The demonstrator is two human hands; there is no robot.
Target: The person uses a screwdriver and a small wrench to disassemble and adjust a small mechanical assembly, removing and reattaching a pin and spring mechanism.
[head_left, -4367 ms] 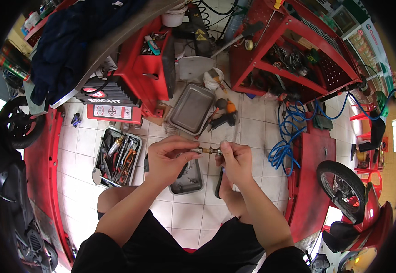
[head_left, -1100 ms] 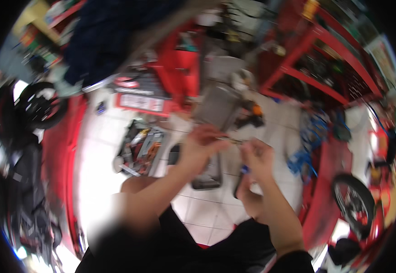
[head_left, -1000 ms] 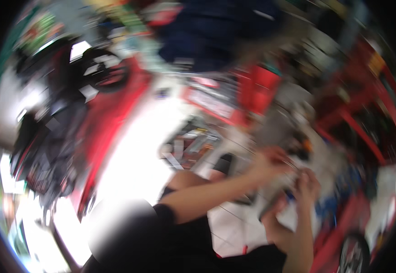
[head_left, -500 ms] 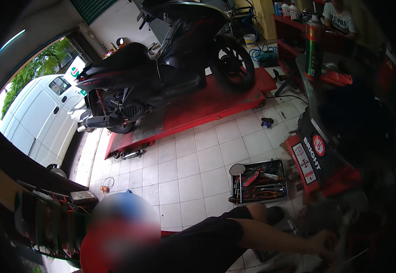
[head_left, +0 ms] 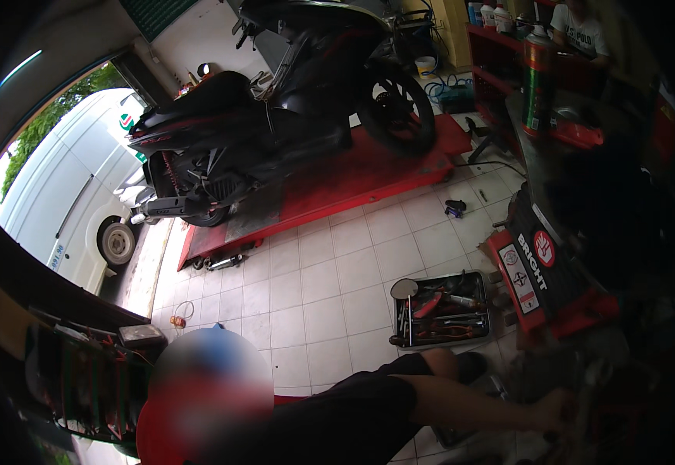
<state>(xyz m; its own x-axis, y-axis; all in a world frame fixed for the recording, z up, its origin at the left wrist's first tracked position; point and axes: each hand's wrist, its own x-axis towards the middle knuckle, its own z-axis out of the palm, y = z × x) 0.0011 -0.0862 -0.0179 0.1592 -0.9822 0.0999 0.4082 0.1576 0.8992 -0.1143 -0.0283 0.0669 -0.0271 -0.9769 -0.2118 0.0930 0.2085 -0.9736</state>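
Observation:
My left hand is at the lower right, at the end of a bare forearm below a black sleeve. Its fingers are curled; what they grip is too dark to make out. Beside it are dark metal parts, poorly lit and blurred. My bent knee in black shorts shows above the forearm. Past the knee, a black tray of hand tools lies on the tiled floor, with pliers, screwdrivers and a round mirror at its corner. I see no part of my right hand.
A black scooter stands on a red lift platform. A red-and-black case and a bench with a spray can line the right. A person in a white shirt is behind. A red rounded object, partly blurred, is lower left.
My left hand has shifted slightly, and a thin bright rod near it no longer shows. Outside the doorway, the white van has moved along to the right, bringing a wheel into sight.

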